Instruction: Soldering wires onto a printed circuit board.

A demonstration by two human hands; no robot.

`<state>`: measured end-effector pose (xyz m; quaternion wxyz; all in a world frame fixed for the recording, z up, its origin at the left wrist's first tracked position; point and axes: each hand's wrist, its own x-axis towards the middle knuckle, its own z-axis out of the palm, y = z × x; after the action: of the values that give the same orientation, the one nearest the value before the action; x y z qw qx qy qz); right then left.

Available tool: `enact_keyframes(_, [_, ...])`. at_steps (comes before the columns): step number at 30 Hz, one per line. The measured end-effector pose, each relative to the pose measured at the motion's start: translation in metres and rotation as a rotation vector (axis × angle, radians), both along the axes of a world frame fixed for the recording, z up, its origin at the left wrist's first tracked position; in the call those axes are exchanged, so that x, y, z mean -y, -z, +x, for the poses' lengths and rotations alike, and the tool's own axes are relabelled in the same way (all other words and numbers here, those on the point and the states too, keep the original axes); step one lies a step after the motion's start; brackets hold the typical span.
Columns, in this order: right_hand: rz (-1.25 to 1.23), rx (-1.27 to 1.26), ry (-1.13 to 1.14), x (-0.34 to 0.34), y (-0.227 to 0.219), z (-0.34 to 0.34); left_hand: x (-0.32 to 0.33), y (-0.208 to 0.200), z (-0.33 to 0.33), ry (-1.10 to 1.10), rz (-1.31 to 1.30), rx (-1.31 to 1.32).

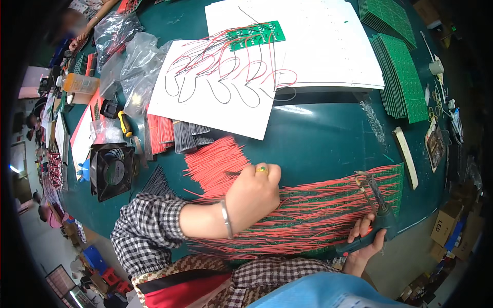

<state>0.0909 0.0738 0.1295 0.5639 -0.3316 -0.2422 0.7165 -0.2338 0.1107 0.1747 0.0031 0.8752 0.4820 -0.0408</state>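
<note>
My left hand (254, 192) is closed, knuckles up, over the near edge of a pile of red wires (213, 161). A short dark piece shows beside its fingers; what they grip is hidden. Under and right of this hand lies a wide green circuit board panel (396, 179), largely covered by rows of red and black wires (313, 205). At the panel's right end my right hand (365, 240) is wrapped round the dark handle of a soldering gun (381, 218). Its metal tip points up and away, above the wired panel.
White sheets (328, 56) at the back carry a small wired green board (269, 33). Stacks of green panels (405, 77) stand far right, near a pale strip (405, 156). To the left are a black fan (112, 172), a yellow-handled tool (124, 123), bundled black wires (187, 137) and plastic bags (138, 66).
</note>
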Motion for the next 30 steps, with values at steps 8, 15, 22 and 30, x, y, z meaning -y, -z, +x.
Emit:
enact_keyframes(8, [0.118,0.103,-0.057,0.015,-0.004,0.014,0.044,-0.02,-0.026,-0.129,0.025,0.243])
enact_keyframes(15, [0.246,0.275,-0.117,0.031,-0.016,0.009,0.139,-0.023,-0.055,-0.441,0.124,0.685])
enact_keyframes(22, [0.158,0.286,-0.333,0.068,-0.012,0.001,0.209,0.029,-0.043,-0.521,0.187,0.813])
enact_keyframes(30, [0.147,0.514,-0.327,0.103,-0.008,-0.001,0.224,0.04,-0.023,-0.432,0.191,0.864])
